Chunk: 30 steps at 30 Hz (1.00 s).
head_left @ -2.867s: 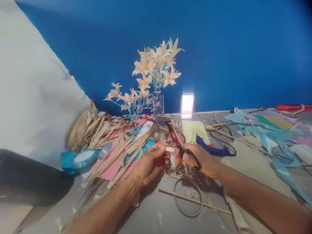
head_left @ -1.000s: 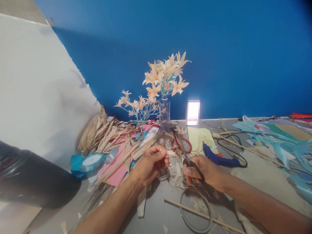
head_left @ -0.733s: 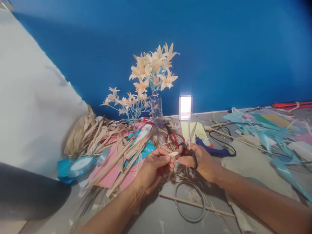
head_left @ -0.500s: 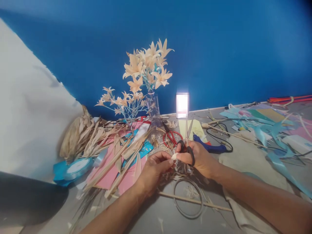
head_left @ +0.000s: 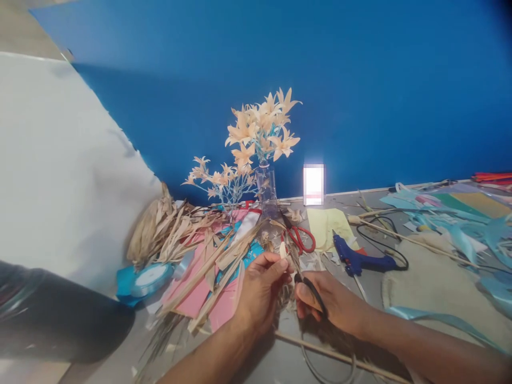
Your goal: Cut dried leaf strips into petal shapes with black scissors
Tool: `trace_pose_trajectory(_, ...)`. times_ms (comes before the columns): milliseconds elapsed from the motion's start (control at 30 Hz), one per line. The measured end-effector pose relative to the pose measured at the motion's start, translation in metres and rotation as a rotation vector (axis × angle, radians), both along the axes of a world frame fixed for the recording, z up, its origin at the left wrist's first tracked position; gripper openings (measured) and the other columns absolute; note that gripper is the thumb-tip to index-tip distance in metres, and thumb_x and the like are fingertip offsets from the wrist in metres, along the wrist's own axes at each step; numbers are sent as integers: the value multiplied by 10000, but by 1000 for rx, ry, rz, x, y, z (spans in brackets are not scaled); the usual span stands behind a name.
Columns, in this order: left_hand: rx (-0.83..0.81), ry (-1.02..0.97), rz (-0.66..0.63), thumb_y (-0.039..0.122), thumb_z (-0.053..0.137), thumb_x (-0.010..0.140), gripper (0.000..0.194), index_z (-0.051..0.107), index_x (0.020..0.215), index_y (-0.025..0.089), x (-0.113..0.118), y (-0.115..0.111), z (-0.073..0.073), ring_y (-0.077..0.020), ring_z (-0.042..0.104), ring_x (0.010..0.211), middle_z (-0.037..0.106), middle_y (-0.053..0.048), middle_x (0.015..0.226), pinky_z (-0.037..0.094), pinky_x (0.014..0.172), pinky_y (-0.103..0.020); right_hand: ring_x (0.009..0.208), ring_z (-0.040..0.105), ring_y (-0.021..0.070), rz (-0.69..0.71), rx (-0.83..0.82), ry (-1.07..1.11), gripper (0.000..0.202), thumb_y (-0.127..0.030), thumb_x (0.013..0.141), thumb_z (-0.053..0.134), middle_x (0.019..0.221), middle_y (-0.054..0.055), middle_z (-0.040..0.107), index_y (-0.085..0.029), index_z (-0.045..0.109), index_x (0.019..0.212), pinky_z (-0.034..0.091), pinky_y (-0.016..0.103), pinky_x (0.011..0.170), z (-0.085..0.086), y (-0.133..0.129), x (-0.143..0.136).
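Pinched between the thumb and fingers of my left hand (head_left: 260,285) is a small pale piece of husk-like material (head_left: 282,250), its tip pointing up. My right hand (head_left: 336,298) grips black-handled scissors (head_left: 315,295) just to the right of it. The scissor blades point up and away toward the left hand, and I cannot tell whether they touch the piece. Under the hands lie scattered trimmings (head_left: 286,298). A thin stick (head_left: 332,352) and a wire ring (head_left: 310,365) lie nearer to me, the ring partly behind my right arm.
Behind stands a clear vase (head_left: 266,194) of pale flowers (head_left: 244,130). Red-handled scissors (head_left: 304,240), a blue glue gun (head_left: 358,261) and yellow paper (head_left: 326,226) lie beyond my hands. Dried husks (head_left: 148,229) and a blue ribbon roll (head_left: 150,280) are left, a beige cloth (head_left: 424,272) right.
My right hand has turned and lowered, so the scissors now point up-left instead of straight up. It has drawn away from the pale piece, which stays in my left hand. The view has shifted left.
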<state>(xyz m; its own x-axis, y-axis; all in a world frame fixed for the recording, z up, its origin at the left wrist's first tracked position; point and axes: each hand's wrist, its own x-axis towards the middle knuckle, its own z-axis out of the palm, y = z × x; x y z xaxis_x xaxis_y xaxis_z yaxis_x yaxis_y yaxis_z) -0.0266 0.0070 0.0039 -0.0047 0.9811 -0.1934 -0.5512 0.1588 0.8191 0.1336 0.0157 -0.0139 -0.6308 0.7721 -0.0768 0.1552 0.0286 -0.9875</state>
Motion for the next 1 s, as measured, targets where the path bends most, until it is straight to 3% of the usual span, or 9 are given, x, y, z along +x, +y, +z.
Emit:
trace_pose_trajectory(167, 7, -16, 18, 239, 841, 635, 252, 601, 643, 164, 2, -2, 2, -99, 560, 597, 614, 17, 622, 455, 637, -214, 552, 489, 122, 13, 11, 6, 594, -722, 843, 523, 650, 49, 620, -143, 571, 718, 345, 229, 510, -8, -3, -2)
trace_pose_trajectory(367, -8, -37, 15, 228, 847, 625, 243, 614, 643, 162, 3, -2, 2, -97, 555, 597, 601, 17, 627, 459, 633, -214, 582, 548, 147, 2, 7, 19, 600, -734, 825, 539, 646, 68, 640, -148, 560, 698, 379, 248, 527, -6, -3, -2)
trace_pose_trajectory(733, 9, -61, -2, 220, 844, 633, 237, 615, 648, 159, 0, -1, 1, -102, 579, 603, 610, 16, 628, 477, 653, -222, 527, 480, 114, -2, -3, 25, 585, -702, 824, 572, 597, 36, 592, -146, 564, 641, 335, 240, 496, -8, -3, -1)
trace_pose_trajectory(1000, 17, -45, 4, 214, 843, 633, 229, 621, 646, 158, 0, -2, 2, -104, 577, 596, 611, 16, 616, 473, 636, -222, 552, 502, 120, 11, -23, 34, 483, -582, 843, 629, 606, 29, 603, -146, 560, 646, 353, 236, 523, -9, -2, 0)
